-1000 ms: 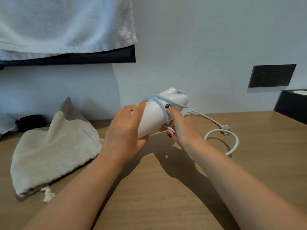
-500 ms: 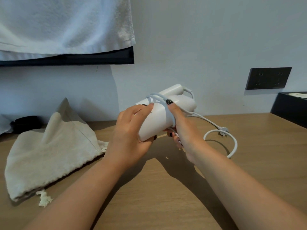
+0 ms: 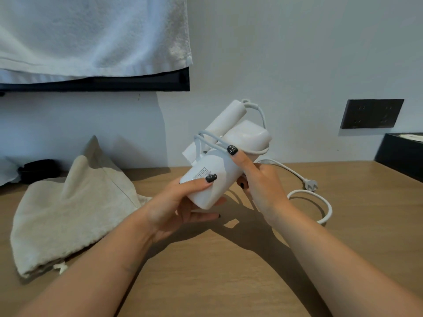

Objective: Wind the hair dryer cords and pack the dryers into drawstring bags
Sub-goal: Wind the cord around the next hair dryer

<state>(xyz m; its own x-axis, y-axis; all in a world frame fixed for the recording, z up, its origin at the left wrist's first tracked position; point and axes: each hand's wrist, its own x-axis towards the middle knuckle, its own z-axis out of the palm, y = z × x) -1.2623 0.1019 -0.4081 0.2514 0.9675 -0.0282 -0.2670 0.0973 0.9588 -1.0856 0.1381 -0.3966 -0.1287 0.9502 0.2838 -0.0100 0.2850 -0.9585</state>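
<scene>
A white folded hair dryer (image 3: 219, 170) is held above the wooden table (image 3: 206, 271), tilted up to the right. My left hand (image 3: 180, 207) grips its lower barrel from below, thumb on top. My right hand (image 3: 258, 186) holds the dryer's right side, thumb pressing the white cord (image 3: 320, 202) against the body. The cord loops round the dryer a couple of times; the rest trails in a loop on the table at the right, with the plug (image 3: 310, 185) lying there. A beige drawstring bag (image 3: 68, 209) lies on the table to the left.
A white towel (image 3: 91, 35) hangs over a dark rail at the upper left. A black wall socket (image 3: 372, 113) sits at the right, with a dark box (image 3: 402, 152) below it at the table's right edge. A small black object (image 3: 37, 170) lies behind the bag.
The dryer has risen and turned, its barrel end now facing me. My left hand shifted under the barrel. More cord lies wound around the body, and the plug has slid closer.
</scene>
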